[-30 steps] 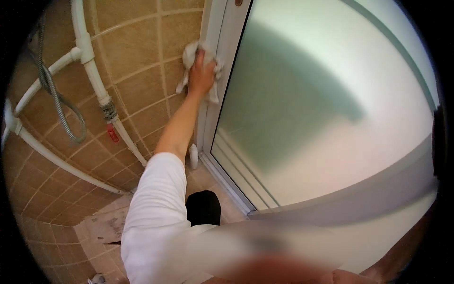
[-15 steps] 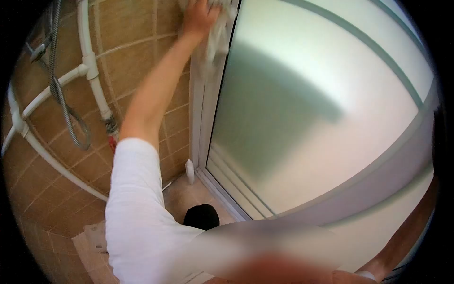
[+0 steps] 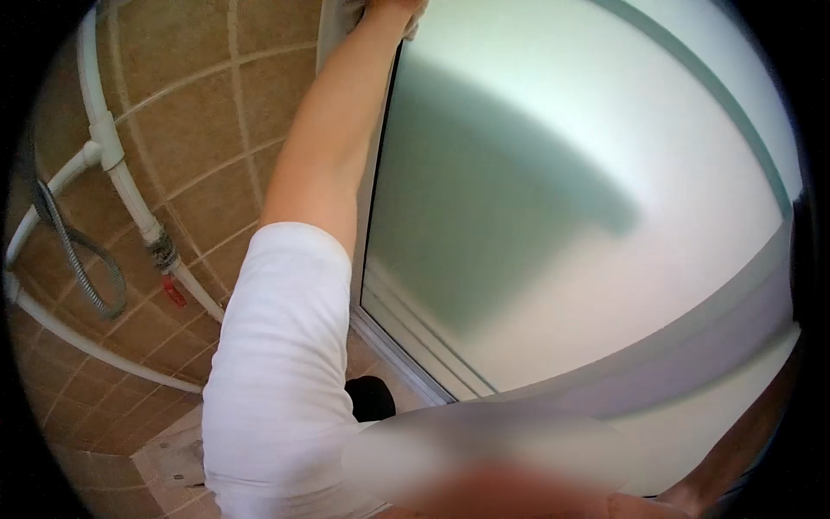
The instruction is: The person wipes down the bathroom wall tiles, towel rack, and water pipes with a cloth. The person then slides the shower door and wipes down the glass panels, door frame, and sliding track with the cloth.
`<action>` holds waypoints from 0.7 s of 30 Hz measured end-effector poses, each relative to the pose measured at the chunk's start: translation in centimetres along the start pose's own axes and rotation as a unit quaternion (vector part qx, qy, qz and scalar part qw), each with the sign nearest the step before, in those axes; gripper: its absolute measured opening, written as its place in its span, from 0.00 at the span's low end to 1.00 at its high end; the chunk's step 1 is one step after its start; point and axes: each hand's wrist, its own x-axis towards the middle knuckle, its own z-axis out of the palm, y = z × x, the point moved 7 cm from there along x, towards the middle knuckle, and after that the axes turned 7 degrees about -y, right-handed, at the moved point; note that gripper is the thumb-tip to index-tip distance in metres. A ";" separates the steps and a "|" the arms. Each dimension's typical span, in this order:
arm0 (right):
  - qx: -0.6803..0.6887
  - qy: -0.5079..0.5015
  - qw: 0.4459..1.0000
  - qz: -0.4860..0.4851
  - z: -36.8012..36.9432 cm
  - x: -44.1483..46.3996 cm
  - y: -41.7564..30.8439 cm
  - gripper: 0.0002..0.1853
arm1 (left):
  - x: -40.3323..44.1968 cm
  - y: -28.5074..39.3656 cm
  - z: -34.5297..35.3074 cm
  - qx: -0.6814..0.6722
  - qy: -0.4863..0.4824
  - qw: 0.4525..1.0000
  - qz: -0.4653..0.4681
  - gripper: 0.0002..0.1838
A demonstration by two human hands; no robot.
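My left hand (image 3: pixel 399 9) is at the top edge of the view, against the upper part of the grey door frame (image 3: pixel 332 39). Its fingers are mostly cut off, closed on a pale cloth (image 3: pixel 411 32) of which only a small bit shows. The bare forearm and white sleeve stretch up beside the frosted glass panel (image 3: pixel 536 216), hiding part of the frame. My right hand cannot be made out.
Brown wall tiles (image 3: pixel 186 121) fill the left side, with white pipes (image 3: pixel 134 195), a red valve handle (image 3: pixel 174 291) and a metal hose (image 3: pixel 76 264). A black rounded object (image 3: pixel 372 399) is low down. A bare forearm (image 3: pixel 735 432) crosses the lower right.
My left hand has moved up along the door frame with the cloth, to the top edge of the view. The white bottle by the frame's foot is no longer visible.
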 end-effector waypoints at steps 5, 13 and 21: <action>0.030 0.025 0.999 0.024 -0.1 0.1 -1.5 0.38 | -10.1 0.6 -3.3 -0.014 -0.095 0.992 -0.085 0.30; -0.018 0.045 0.999 0.022 -0.3 0.4 -2.0 0.42 | -37.9 3.2 -12.9 -0.001 -0.521 0.754 -0.400 0.34; 0.001 0.063 0.997 0.040 3.1 0.2 1.8 0.38 | -9.7 5.3 -10.2 -0.136 -0.352 0.867 -0.327 0.35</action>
